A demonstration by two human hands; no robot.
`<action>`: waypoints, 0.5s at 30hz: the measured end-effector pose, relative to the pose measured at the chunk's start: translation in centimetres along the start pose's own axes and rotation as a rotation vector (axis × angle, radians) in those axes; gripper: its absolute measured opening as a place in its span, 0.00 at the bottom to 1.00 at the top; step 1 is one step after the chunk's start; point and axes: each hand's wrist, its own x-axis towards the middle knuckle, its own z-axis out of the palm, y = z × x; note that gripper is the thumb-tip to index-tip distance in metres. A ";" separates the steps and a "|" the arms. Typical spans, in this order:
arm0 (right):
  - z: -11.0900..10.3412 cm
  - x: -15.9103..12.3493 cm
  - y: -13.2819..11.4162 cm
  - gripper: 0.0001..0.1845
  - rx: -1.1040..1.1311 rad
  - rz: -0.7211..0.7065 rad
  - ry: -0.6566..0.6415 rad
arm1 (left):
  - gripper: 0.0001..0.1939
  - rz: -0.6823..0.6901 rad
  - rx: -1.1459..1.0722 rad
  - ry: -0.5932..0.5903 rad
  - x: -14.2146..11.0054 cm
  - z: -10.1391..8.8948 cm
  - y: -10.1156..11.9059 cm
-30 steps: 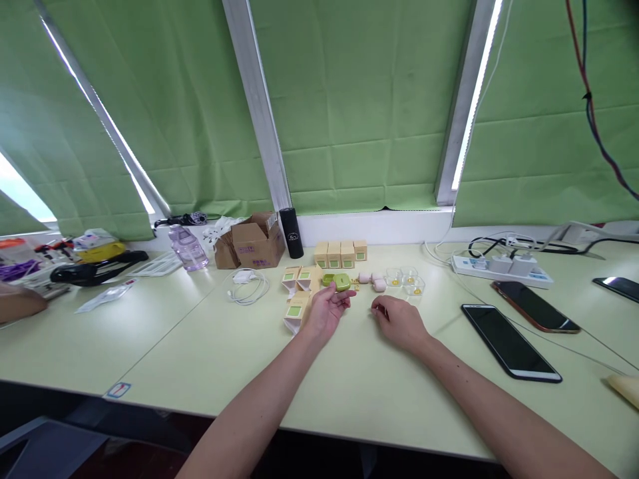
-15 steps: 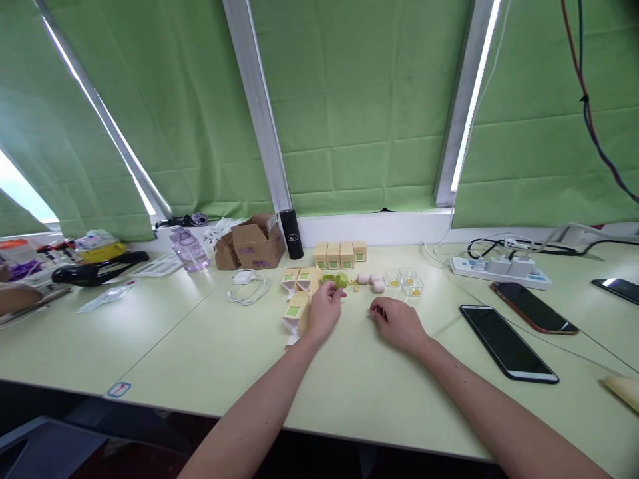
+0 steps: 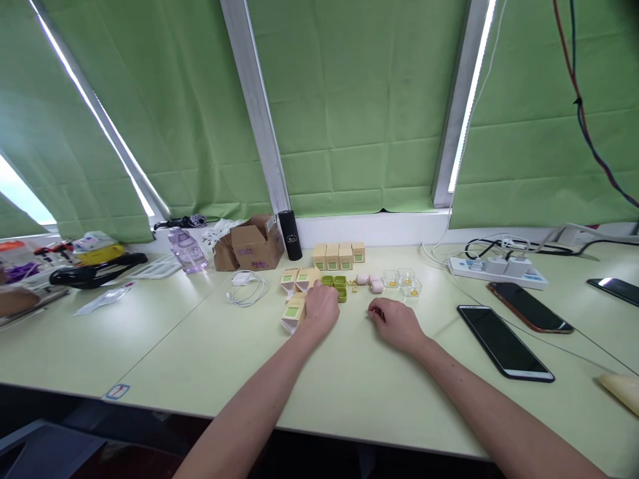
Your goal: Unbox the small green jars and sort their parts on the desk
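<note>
No legible text. Marks only: purple print on the front of the brown cardboard box (image 3: 257, 247), unreadable. Round white logo with lettering on the black cylinder (image 3: 290, 235), too small. Green square labels on the small beige cartons (image 3: 332, 256), wording unresolved. Blue-bordered sticker (image 3: 118, 391) at the table (image 3: 224, 359) edge: red mark, can't decipher.

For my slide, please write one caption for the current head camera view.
Two bare hands on a pale table, near small green square containers and cream cardboard boxes.
</note>
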 end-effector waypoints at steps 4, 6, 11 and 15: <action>-0.1 0.0 -0.1 0.09 -0.003 0.004 -0.004 | 0.18 -0.039 0.111 -0.081 0.4 -0.1 0.1; -0.2 0.1 -0.2 0.09 -0.005 0.003 -0.013 | 0.15 -0.060 0.175 -0.117 0.7 -0.2 0.3; -0.3 0.0 -0.2 0.09 -0.006 0.001 -0.033 | 0.10 -0.069 0.382 -0.242 1.2 -0.4 1.0; -0.4 0.0 -0.2 0.09 -0.002 0.002 -0.031 | 0.11 -0.049 0.500 -0.300 1.1 -0.7 1.7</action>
